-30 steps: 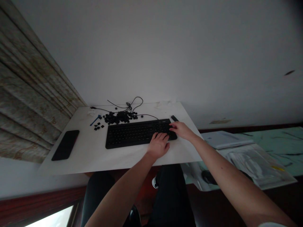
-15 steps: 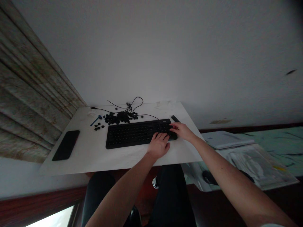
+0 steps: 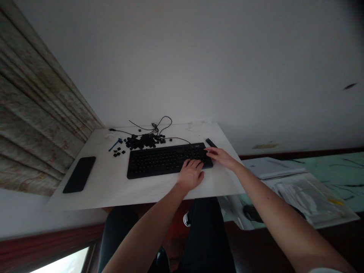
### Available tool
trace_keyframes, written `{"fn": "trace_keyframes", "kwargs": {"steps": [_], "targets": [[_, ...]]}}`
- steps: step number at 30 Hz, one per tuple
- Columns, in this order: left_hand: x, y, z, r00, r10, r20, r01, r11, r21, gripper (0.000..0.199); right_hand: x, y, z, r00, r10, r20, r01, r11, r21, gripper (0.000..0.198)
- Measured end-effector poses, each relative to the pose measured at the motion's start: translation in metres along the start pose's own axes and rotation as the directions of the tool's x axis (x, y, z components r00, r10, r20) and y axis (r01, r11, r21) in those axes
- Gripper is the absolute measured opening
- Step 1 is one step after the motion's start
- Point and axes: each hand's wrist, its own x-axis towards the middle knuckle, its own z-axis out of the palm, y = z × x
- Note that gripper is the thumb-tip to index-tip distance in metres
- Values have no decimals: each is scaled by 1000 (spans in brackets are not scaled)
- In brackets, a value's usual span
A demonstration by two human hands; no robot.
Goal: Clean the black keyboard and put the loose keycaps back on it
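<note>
A black keyboard [image 3: 156, 162] lies slightly slanted on the white table [image 3: 119, 193]. My left hand [image 3: 191, 173] rests over its lower edge near the number pad, fingers spread and lying on the keys. At the keyboard's right end, my right hand [image 3: 219, 156] reaches in with index finger and thumb stretched out and a gap between them; I see nothing held there. Behind the keyboard is a heap of loose black keycaps [image 3: 142, 141], with several more scattered to its left. Beside those lies a small blue tool [image 3: 115, 145].
A black phone [image 3: 79, 174] lies at the table's left. The keyboard's cable [image 3: 155, 128] is bundled near the wall. A small dark stick-like object [image 3: 211, 143] sits behind my right hand. Papers and a clear plastic bag [image 3: 301, 195] are on a lower surface at right.
My right hand has shifted slightly to the right, and its thumb and index finger are farther apart. My left hand stays in place.
</note>
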Motion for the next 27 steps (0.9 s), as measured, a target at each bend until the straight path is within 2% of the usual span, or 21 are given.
{"fn": "trace_keyframes", "kwargs": {"steps": [6, 16, 22, 27], "targets": [[0, 0, -1, 1000, -3, 8, 3, 1000, -5, 38, 0, -2, -3, 998, 27, 55, -26, 1000, -10, 48], [0, 0, 1, 1000, 1, -1, -1, 1000, -12, 37, 2, 1, -1, 1000, 13, -5, -13, 1000, 6, 46], [-1, -1, 1, 1000, 6, 2, -6, 1000, -11, 36, 9, 4, 2, 998, -44, -46, 42, 997, -61, 42], [0, 0, 0, 1000, 5, -3, -5, 1000, -22, 36, 7, 3, 3, 999, 15, -36, -16, 999, -34, 44]]}}
